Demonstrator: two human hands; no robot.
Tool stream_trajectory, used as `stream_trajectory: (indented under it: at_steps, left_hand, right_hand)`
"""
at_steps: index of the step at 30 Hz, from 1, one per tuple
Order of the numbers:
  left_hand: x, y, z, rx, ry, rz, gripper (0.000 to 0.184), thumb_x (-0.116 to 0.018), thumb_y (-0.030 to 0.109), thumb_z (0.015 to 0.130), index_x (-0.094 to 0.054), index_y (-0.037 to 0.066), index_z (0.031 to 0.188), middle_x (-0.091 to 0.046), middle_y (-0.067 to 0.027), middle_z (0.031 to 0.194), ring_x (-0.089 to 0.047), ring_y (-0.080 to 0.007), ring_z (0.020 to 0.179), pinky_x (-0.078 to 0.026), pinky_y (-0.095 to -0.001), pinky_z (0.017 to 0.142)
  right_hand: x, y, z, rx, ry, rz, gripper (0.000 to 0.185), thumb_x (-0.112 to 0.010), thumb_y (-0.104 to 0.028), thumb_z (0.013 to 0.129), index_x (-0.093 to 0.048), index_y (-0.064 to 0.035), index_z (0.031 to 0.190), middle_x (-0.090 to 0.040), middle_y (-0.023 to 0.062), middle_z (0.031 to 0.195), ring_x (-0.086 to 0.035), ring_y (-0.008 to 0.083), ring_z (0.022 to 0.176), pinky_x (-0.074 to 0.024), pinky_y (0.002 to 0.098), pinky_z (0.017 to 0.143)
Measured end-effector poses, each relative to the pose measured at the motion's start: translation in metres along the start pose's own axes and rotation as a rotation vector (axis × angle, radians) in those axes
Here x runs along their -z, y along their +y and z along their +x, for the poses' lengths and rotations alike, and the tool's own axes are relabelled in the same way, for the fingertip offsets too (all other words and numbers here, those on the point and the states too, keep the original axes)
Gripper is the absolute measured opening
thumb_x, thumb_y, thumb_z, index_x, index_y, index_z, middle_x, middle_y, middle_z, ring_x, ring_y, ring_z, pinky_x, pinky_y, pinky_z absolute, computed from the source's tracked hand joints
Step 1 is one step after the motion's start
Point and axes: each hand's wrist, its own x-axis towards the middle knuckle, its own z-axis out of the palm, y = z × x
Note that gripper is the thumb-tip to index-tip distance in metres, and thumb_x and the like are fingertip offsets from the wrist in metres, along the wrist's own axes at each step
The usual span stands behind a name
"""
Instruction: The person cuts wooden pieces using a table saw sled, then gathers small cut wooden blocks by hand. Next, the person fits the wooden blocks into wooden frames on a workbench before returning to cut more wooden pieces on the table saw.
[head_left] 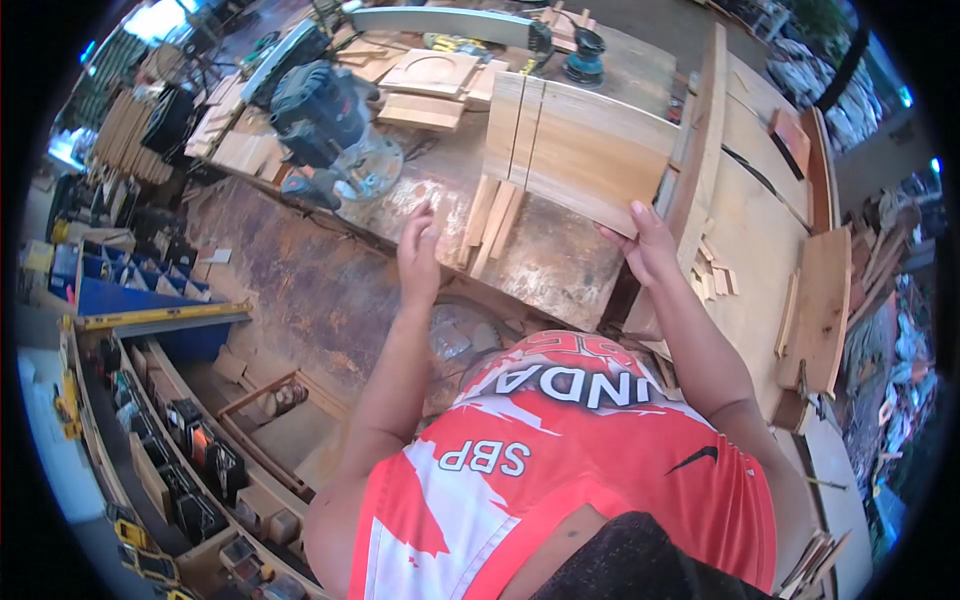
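Note:
A pale wooden panel (590, 145) with two dark lines across its left part is tilted up over the workbench (560, 265). My right hand (645, 242) grips its lower right corner, thumb on the near face and fingers behind. Off to the left, my left hand (418, 248) is raised above the bench edge with loosely bent fingers and nothing visible in it. Between the hands, narrow wooden strips (492, 225) lie below the panel's left end. A blue plunge router (325, 125) with a clear base stands on the bench, left of my left hand.
Cut wooden pieces (425, 85) lie farther back, near a teal sander (584, 65). A long wooden beam (705, 150) runs along the right. At lower left are a yellow level (160, 316), a blue divided bin (125, 290) and tool-filled shelves.

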Motion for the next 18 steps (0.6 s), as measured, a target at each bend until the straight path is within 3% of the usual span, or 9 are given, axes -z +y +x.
stream_trajectory:
  at_steps: [3,5,6,7,9,10,12,15,18]
  left_hand:
    - [0.009,-0.029,-0.004,0.089,0.037,-0.071,0.015,-0.053,0.009,0.095,-0.060,-0.003,0.101,-0.051,-0.0198,0.142,-0.047,-0.0298,0.133,-0.033,-0.0377,0.111]
    - [0.014,-0.034,-0.004,0.123,0.041,-0.073,0.015,-0.052,0.009,0.095,-0.060,-0.003,0.101,-0.051,-0.0204,0.142,-0.047,-0.0291,0.133,-0.033,-0.0373,0.111]
    - [0.017,-0.037,-0.004,0.165,0.037,-0.069,0.015,-0.052,0.009,0.095,-0.060,-0.003,0.101,-0.051,-0.0207,0.142,-0.047,-0.0290,0.133,-0.033,-0.0375,0.111]
    - [0.021,-0.039,-0.003,0.206,0.033,-0.064,0.015,-0.053,0.009,0.094,-0.059,-0.003,0.101,-0.051,-0.0210,0.142,-0.046,-0.0288,0.133,-0.033,-0.0377,0.111]
    - [0.031,-0.046,0.001,0.172,-0.007,0.005,0.015,-0.053,0.008,0.094,-0.059,-0.003,0.102,-0.051,-0.0211,0.142,-0.047,-0.0283,0.133,-0.034,-0.0374,0.110]
    - [0.038,-0.050,0.000,0.148,-0.040,0.074,0.015,-0.053,0.008,0.094,-0.058,-0.003,0.102,-0.051,-0.0211,0.142,-0.047,-0.0277,0.132,-0.034,-0.0372,0.110]
    - [0.052,-0.061,0.002,0.155,-0.068,0.086,0.016,-0.052,0.009,0.094,-0.059,-0.004,0.103,-0.052,-0.0199,0.141,-0.049,-0.0265,0.130,-0.035,-0.0360,0.108]
    - [0.072,-0.080,0.003,0.187,-0.096,0.081,0.017,-0.052,0.010,0.095,-0.059,-0.003,0.102,-0.053,-0.0186,0.139,-0.050,-0.0244,0.126,-0.037,-0.0342,0.106]
    - [0.084,-0.089,0.005,0.230,-0.099,0.075,0.016,-0.052,0.010,0.095,-0.060,-0.002,0.101,-0.057,-0.0167,0.133,-0.053,-0.0214,0.121,-0.039,-0.0326,0.102]
  right_hand:
    - [0.003,-0.002,0.022,0.136,0.076,-0.101,0.046,-0.069,-0.022,0.092,-0.054,-0.0015,0.130,-0.062,0.0072,0.123,-0.064,0.0204,0.107,-0.0551,0.0367,0.091]
    - [0.003,-0.008,0.039,0.408,0.137,-0.820,0.047,-0.075,-0.022,0.087,-0.059,0.0007,0.125,-0.065,0.0074,0.117,-0.063,0.0177,0.108,-0.0536,0.0336,0.087]
    - [-0.013,-0.016,0.035,0.442,0.255,-0.957,0.051,-0.081,-0.019,0.079,-0.063,-0.0023,0.124,-0.067,0.0122,0.110,-0.063,0.0222,0.109,-0.0514,0.0343,0.087]
    - [-0.006,-0.010,0.047,0.445,0.265,-0.952,0.051,-0.081,-0.019,0.079,-0.063,-0.0023,0.124,-0.067,0.0122,0.110,-0.063,0.0222,0.109,-0.0514,0.0343,0.087]
    - [0.016,0.008,0.084,0.724,0.198,-1.260,0.057,-0.082,-0.017,0.075,-0.062,-0.0084,0.127,-0.065,0.0178,0.108,-0.063,0.0316,0.105,-0.0499,0.0371,0.091]
    - [0.017,0.012,0.086,0.720,0.209,-1.256,0.057,-0.082,-0.017,0.075,-0.062,-0.0084,0.127,-0.065,0.0178,0.108,-0.063,0.0316,0.105,-0.0499,0.0371,0.091]
    - [0.016,0.018,0.094,0.498,0.184,-1.482,0.059,-0.081,-0.017,0.073,-0.062,-0.0143,0.129,-0.060,0.0213,0.113,-0.061,0.0382,0.104,-0.0481,0.0403,0.095]
    - [0.013,0.039,0.100,0.566,0.294,-1.552,0.061,-0.081,-0.020,0.074,-0.060,-0.0159,0.131,-0.056,0.0209,0.119,-0.061,0.0381,0.106,-0.0497,0.0418,0.094]
    - [0.002,0.049,0.120,0.475,0.348,-1.590,0.064,-0.082,-0.024,0.074,-0.058,-0.0184,0.134,-0.053,0.0219,0.123,-0.061,0.0383,0.107,-0.0514,0.0438,0.092]
